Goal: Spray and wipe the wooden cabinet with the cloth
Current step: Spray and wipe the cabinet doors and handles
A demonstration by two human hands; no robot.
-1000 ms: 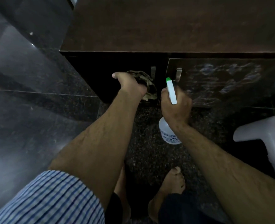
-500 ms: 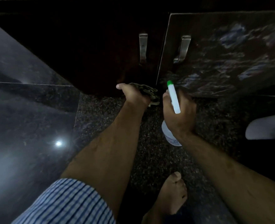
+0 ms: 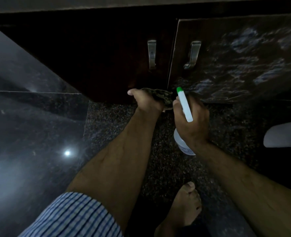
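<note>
The dark wooden cabinet (image 3: 93,62) fills the top of the view, its two doors each with a metal handle. My left hand (image 3: 147,100) grips a bunched patterned cloth (image 3: 160,95) against the bottom edge of the left door, near the gap between the doors. My right hand (image 3: 191,117) holds a white spray bottle (image 3: 185,105) with a green nozzle tip, just right of the cloth and low in front of the right door (image 3: 235,57). That door shows wet, shiny streaks. The hand hides most of the bottle's body.
A polished dark stone wall (image 3: 30,117) runs along the left. The floor (image 3: 110,127) is speckled granite. A white object (image 3: 285,135) juts in at the right edge. A bare foot (image 3: 184,206) stands below my hands.
My left hand has slid the cloth down the left door to its bottom edge. The view has dropped lower and closer to the doors. The right hand still holds the bottle.
</note>
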